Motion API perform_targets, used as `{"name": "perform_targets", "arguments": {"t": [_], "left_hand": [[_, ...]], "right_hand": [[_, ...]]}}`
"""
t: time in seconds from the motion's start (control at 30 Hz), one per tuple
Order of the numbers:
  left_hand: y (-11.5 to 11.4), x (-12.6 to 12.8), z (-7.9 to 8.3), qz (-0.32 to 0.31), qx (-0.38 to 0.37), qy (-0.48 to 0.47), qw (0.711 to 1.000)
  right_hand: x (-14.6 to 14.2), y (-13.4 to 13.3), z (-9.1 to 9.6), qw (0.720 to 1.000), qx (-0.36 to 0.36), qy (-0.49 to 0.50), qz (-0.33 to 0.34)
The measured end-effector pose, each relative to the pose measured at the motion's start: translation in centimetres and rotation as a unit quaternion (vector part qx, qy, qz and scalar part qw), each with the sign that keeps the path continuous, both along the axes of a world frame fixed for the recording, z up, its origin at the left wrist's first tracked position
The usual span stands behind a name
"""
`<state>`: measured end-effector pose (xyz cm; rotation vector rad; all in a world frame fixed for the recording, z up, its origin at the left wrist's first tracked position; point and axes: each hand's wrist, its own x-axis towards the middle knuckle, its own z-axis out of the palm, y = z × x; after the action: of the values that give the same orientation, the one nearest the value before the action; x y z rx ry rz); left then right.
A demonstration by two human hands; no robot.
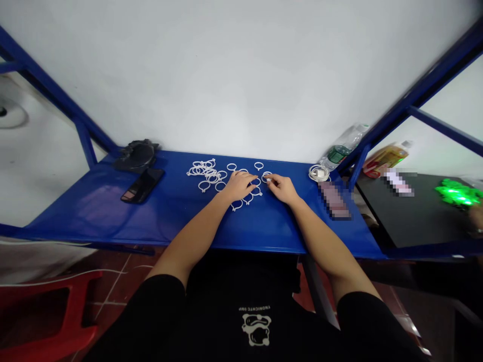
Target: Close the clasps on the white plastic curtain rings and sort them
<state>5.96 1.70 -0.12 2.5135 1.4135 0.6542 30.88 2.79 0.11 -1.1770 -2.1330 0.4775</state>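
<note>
Several white rings, each with a small tab, lie on the blue table (271,229), some of them overlapping in a heap (206,170) to the left. My left hand (240,186) rests palm down over the rings in the middle, thumb apart from the fingers; it hides part of them. With thumb and fingertips together, my right hand (283,188) holds a white ring (266,174) at its near edge. One single ring (258,165) lies just beyond it, and another ring (237,205) is in front of my left hand.
At the left are a black phone (142,186) and a dark, crumpled-looking object (136,155). A coiled white cable (319,173) and a clear plastic bottle (341,150) are at the right. Beyond the blue frame, a bottle of yellow liquid (390,157) and a glowing green object (458,193) sit on a black tabletop.
</note>
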Motion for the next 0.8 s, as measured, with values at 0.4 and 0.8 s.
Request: {"name": "perform_targets", "arguments": {"t": [0.4,0.8], "left_hand": [[0.4,0.1,0.0,0.116,-0.021,0.000,0.993],[1.1,-0.4,0.3,0.164,0.028,-0.302,0.939]], "right_hand": [[0.1,0.2,-0.3,1.000,-0.012,0.000,-0.004],[0.1,0.4,-0.3,1.000,-0.009,0.020,0.000]]}}
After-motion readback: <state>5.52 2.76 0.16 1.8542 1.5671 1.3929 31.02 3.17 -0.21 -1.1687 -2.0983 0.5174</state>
